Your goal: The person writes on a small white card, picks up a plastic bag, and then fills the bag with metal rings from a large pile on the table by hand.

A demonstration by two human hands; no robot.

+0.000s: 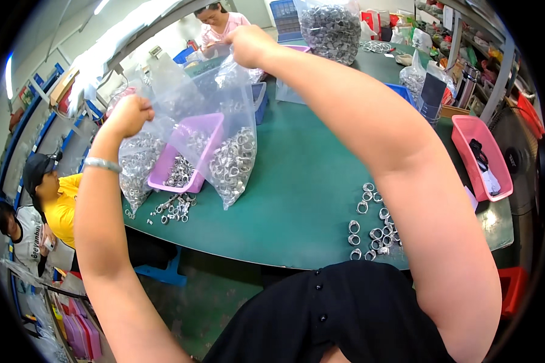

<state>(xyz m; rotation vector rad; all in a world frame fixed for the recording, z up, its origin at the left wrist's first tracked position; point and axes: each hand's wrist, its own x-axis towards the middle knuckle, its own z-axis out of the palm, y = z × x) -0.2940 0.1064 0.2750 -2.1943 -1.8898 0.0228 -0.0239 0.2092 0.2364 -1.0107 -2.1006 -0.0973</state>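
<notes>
Both my arms are stretched out over the green table. Pinched at one upper edge, a large clear plastic bag hangs from my left hand, whose fingers are closed. Raised higher and farther away, my right hand grips the bag's other upper edge. Silvery metal rings fill the bag's bottom right. More rings show through plastic on the left; whether that is the same bag I cannot tell. Between the two heaps a purple basket stands tilted, with rings in it. Loose rings lie in front of it.
Several rings lie grouped near the front edge of the table, under my right arm. A pink basket stands at the right. At the back is a full bag of metal parts. Other people sit at the far side and left.
</notes>
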